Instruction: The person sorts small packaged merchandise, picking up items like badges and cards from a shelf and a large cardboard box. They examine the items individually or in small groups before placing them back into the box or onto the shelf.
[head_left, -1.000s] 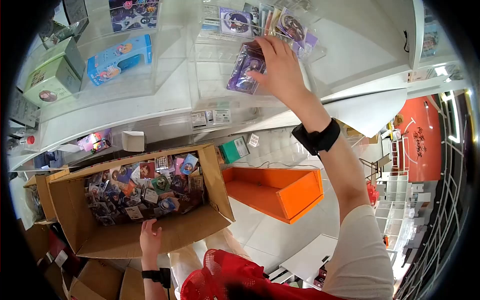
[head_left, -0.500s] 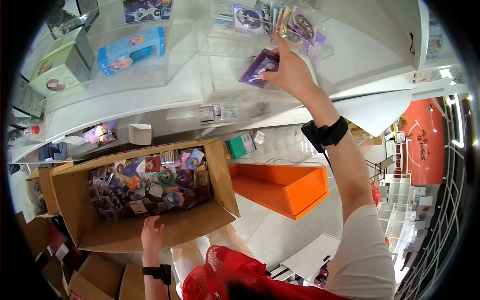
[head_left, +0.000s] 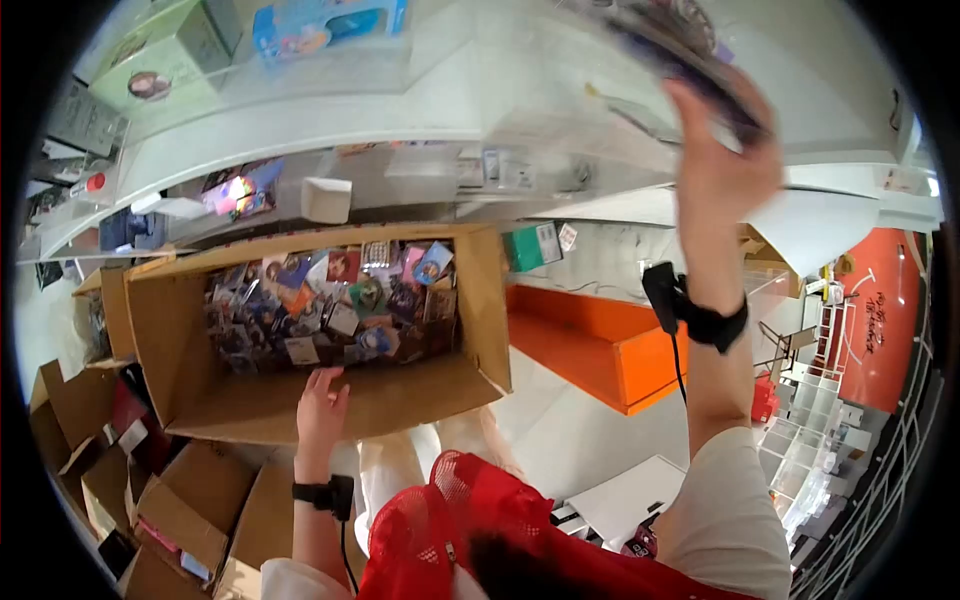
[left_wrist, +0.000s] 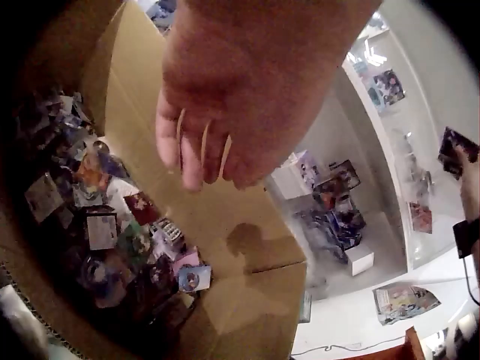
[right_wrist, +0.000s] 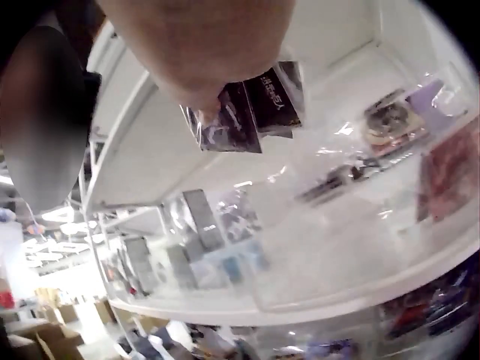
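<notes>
Up at the shelf, my right hand (head_left: 730, 165) grips thin dark packets, which are blurred in the head view. The right wrist view shows them as a dark purple plastic-wrapped packet (right_wrist: 238, 124) beside another with white lettering (right_wrist: 276, 101). Part of them is hidden behind the hand. My left hand (head_left: 320, 410) hovers by the near wall of a cardboard box (head_left: 420, 395), holding nothing, its fingers loosely bent. Inside the box lies a heap of small wrapped cards and badges (head_left: 340, 315). From the left wrist, that hand (left_wrist: 225, 112) overlaps the box's cardboard flap (left_wrist: 225, 255).
An orange bin (head_left: 650, 370) stands right of the box. Along the white shelf (head_left: 400, 115) sit a green box (head_left: 165, 65) and a blue box (head_left: 325, 25). Other wrapped packets (right_wrist: 394, 120) lie on the shelf. Opened cartons (head_left: 180, 500) crowd the lower left.
My right hand has lifted the packets off the clear shelf tray and turned them, moving right. The head view has shifted, so the shelf sits higher. My left hand stays by the box.
</notes>
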